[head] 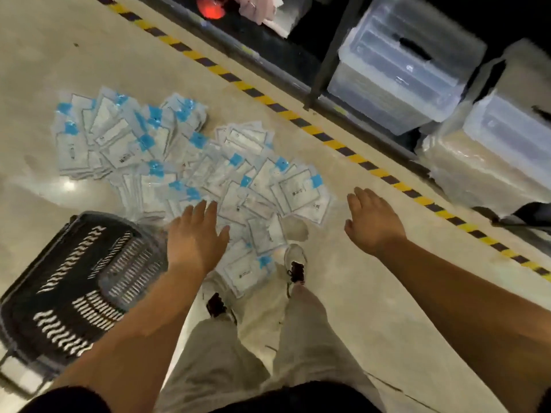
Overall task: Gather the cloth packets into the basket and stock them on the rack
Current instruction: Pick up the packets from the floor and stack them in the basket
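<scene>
Several cloth packets [167, 162], clear bags with white labels and blue tags, lie spread in a loose heap on the pale floor. A dark slotted basket [68, 290] stands at the lower left, beside the heap. My left hand [196, 234] hangs over the near edge of the packets with straight fingers and holds nothing. My right hand [372, 222] is stretched out over bare floor to the right of the heap, fingers straight, also holding nothing. The rack [331, 52] with its dark post runs along the upper right.
A yellow-and-black striped line [298, 120] crosses the floor in front of the rack. Clear plastic bins [405, 64] and wrapped bundles [477, 171] fill the rack's low shelf. My legs and one shoe [295, 263] stand right at the heap's near edge.
</scene>
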